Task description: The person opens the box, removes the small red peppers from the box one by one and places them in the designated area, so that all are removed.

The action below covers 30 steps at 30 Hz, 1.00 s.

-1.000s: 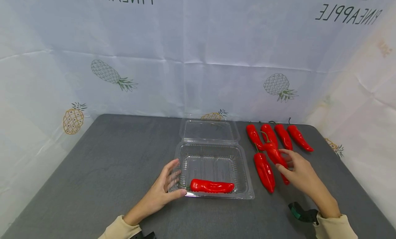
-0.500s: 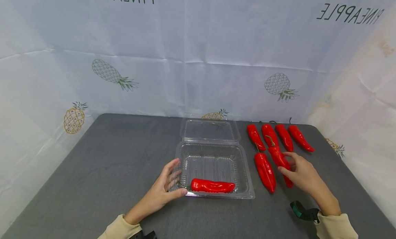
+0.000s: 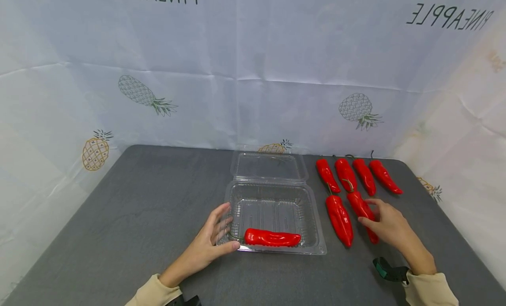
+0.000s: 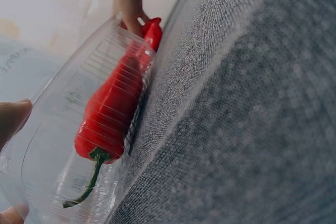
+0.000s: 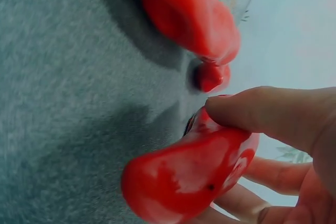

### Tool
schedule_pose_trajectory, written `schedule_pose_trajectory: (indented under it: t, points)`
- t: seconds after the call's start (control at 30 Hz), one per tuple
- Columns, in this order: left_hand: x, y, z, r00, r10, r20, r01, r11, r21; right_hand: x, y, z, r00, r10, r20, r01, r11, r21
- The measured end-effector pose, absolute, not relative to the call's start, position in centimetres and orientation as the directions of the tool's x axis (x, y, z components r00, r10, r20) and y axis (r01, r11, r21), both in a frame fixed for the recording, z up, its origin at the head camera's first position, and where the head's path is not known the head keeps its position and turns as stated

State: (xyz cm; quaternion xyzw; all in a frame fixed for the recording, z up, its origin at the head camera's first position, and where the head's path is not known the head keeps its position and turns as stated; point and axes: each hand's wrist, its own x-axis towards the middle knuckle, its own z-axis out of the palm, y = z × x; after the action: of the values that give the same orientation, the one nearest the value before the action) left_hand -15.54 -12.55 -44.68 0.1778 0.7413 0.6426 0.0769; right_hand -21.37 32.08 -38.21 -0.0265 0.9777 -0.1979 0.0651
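Observation:
A hinged clear plastic container (image 3: 269,191) lies open on the table, its lid (image 3: 269,167) folded back. Inside, along the front wall, a red pepper (image 3: 272,238) lies sideways, green stem (image 4: 90,184) to the left. My left hand (image 3: 203,244) holds the container's front-left corner, thumb at the front rim and fingers along the left wall. Off to the right, my right hand (image 3: 389,223) pinches another red pepper (image 3: 359,205) between thumb and fingers. In the right wrist view the tip of this held pepper (image 5: 168,182) points toward the camera, above its shadow.
Beside the held one lies a red pepper (image 3: 339,220). Several more peppers (image 3: 364,176) form a row at the table's back right. A white cloth with pineapple prints (image 3: 245,77) hangs behind the grey table (image 3: 166,196).
My right hand has drawn the pinched pepper slightly toward me and to the right, off the pepper row behind it. My left hand stays on the container.

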Motion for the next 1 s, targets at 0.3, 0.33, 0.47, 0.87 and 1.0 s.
schedule_pose_trajectory:
  t: [0.3, 0.33, 0.47, 0.87, 1.0]
  points:
    - [-15.5, -12.5, -44.8, -0.925, 0.359, 0.12, 0.171, 0.113, 0.979, -21.7, 32.3, -38.9, -0.987, -0.022, -0.162, 0.033, 0.945, -0.324]
    - [-15.5, -12.5, -44.8, -0.925, 0.36, 0.122, 0.173, 0.113, 0.979, -21.7, 32.3, -39.0, -0.986, -0.016, -0.163, 0.038, 0.947, -0.319]
    - [-15.5, -12.5, -44.8, -0.925, 0.36, 0.12, 0.172, 0.114, 0.978, -21.7, 32.2, -39.2, -0.988, -0.003, -0.155, 0.046, 0.95, -0.307]
    - [-15.5, -12.6, -44.8, -0.922, 0.362, 0.136, 0.186, 0.108, 0.977, -21.4, 32.1, -38.7, -0.987, 0.028, -0.158, 0.076, 0.949, -0.305]
    - [-15.5, -12.6, -44.8, -0.922, 0.363, 0.132, 0.184, 0.111, 0.977, -21.0, 32.0, -38.2, -0.991, 0.017, -0.133, 0.058, 0.949, -0.311]
